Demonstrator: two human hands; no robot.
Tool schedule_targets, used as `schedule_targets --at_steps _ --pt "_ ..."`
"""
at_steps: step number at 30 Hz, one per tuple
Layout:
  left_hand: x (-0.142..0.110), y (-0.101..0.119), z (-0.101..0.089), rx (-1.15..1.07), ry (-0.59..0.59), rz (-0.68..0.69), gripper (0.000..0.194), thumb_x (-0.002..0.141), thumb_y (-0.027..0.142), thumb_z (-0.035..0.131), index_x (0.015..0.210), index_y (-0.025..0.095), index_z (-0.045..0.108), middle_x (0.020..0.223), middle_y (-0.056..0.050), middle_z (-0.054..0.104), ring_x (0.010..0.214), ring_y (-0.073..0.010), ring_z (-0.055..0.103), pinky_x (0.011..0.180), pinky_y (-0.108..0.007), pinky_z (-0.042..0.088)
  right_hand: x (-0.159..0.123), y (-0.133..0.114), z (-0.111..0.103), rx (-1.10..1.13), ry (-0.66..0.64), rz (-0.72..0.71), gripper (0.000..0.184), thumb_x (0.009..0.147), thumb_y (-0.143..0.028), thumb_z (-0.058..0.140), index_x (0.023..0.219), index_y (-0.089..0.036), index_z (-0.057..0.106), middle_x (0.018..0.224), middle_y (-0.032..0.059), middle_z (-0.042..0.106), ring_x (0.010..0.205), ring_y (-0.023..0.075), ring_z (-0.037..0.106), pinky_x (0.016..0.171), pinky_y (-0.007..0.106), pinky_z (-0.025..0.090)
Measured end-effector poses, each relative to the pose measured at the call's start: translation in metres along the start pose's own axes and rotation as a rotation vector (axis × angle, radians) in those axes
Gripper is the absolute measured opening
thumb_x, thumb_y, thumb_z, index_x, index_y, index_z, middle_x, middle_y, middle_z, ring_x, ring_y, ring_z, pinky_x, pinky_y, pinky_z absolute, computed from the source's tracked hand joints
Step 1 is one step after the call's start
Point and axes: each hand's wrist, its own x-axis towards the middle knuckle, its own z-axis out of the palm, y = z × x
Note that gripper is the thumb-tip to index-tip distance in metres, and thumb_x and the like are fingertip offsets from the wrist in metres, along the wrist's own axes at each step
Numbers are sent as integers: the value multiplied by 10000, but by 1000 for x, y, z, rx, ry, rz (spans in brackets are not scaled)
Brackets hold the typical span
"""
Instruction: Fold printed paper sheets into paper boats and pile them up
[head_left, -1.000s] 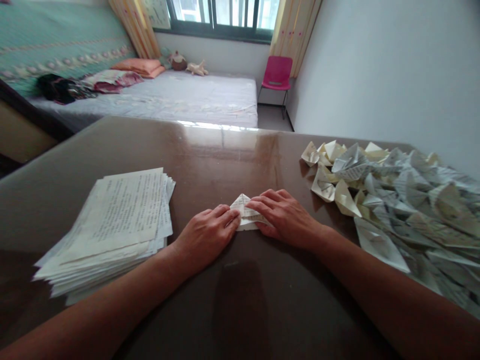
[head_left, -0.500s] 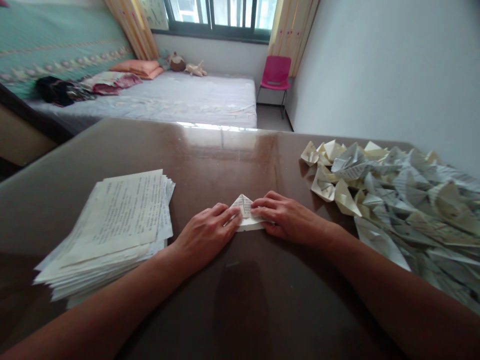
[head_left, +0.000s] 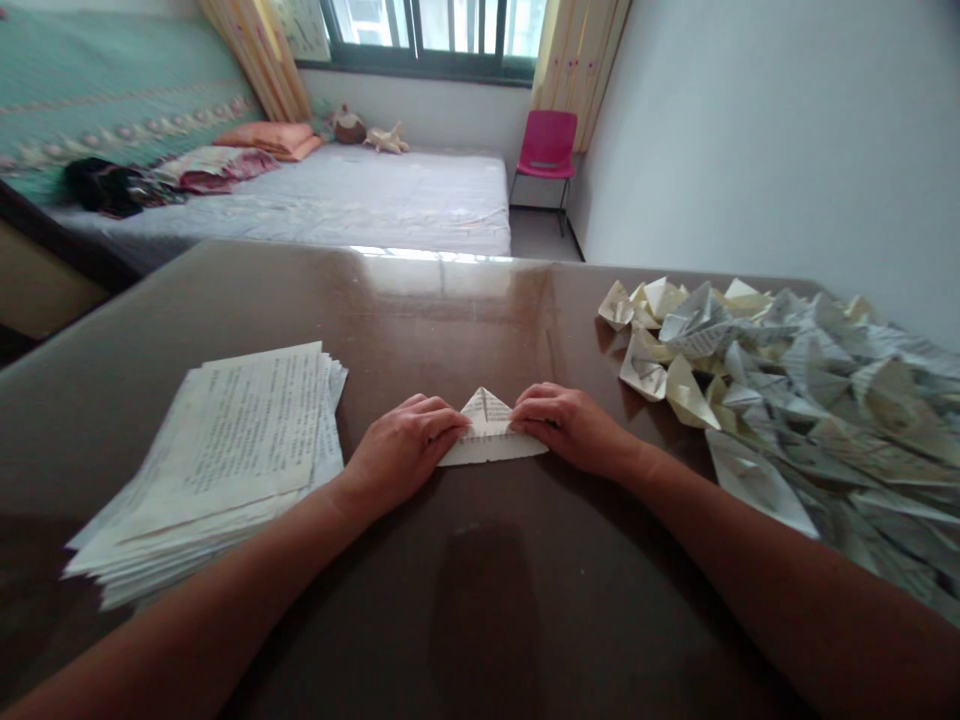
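Your folded paper lies on the brown table near the centre of the frame, its point towards the top and a pale strip along its lower edge. Your left hand has its fingertips closed on the paper's left side, and your right hand has its fingertips closed on the right side. The hands are apart, with the printed middle showing between them; the undersides of your fingers are hidden.

Expect it to weigh almost nothing. The doubled layers should feel stiffer than one sheet, yet they may spring open if loosely held. The strip, probably thinner, would bend or tear first, so pinch the two sides where the layers overlap and press lightly. The table looks glossy, so the paper could slide if pushed from one side only.

A stack of printed sheets lies at the left of the frame; a heap of folded paper boats fills the right.
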Motion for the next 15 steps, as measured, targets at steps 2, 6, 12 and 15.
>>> schedule_targets --at_steps 2,6,12,15 --pt "1 0 1 -24 3 -42 251 946 335 458 931 219 680 919 -18 670 900 -179 570 806 -301 458 0 -2 2 -5 5 74 193 933 -263 513 899 -180 683 900 49 658 838 141 588 766 254 445" --pt "2 2 1 -14 13 -121 228 934 346 462 952 226 655 936 -12 673 919 -192 588 818 -319 453 1 -8 2 -82 -11 200 150 922 -283 526 891 -197 645 870 25 664 831 141 589 740 244 414" --pt "2 6 -1 118 -1 -205 250 930 361 434 1109 270 583 977 -15 665 902 -209 612 758 -329 465 5 -16 -4 -307 -39 339 167 918 -369 514 906 -224 597 869 12 672 782 152 599 649 250 350" --pt "2 7 0 226 -15 -198 254 938 327 411 1135 290 567 997 -11 657 943 -213 607 759 -326 467 6 -19 -5 -377 -59 341 158 914 -373 515 914 -230 582 878 9 680 794 158 609 625 253 320"
